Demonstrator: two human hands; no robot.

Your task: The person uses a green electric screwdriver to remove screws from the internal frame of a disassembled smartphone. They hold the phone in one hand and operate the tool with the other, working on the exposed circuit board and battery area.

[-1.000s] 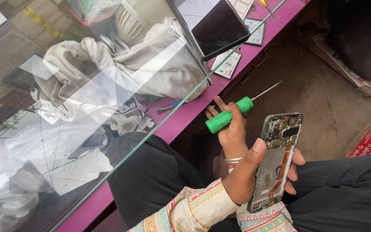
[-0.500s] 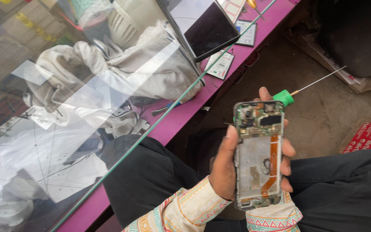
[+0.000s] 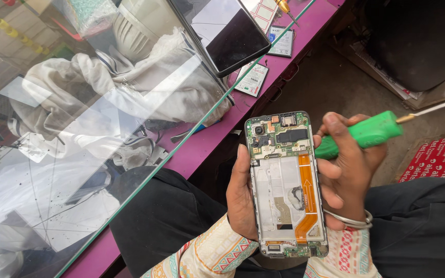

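An opened phone point(image 3: 287, 185) with its back cover off faces me, showing a green circuit board at the top and an orange flex cable down the right side. My left hand point(image 3: 240, 201) grips its left edge, thumb along the frame. My right hand point(image 3: 346, 175), with a metal bangle at the wrist, holds a green-handled screwdriver point(image 3: 366, 133) in the palm while its fingers rest against the phone's right edge. The thin metal shaft point(image 3: 433, 108) points away to the right, clear of the phone.
A glass counter top point(image 3: 78, 170) with a purple edge point(image 3: 207, 144) runs along the left, with white cloth point(image 3: 130, 82) beneath. A dark-screened device point(image 3: 233, 41), small flat packs point(image 3: 253, 80) and a yellow-handled tool point(image 3: 284, 6) lie on it. A red printed mat point(image 3: 441, 157) lies at right.
The phone has turned upright to face me and come closer. My right hand with the screwdriver moved from behind the phone's left side to its right edge.
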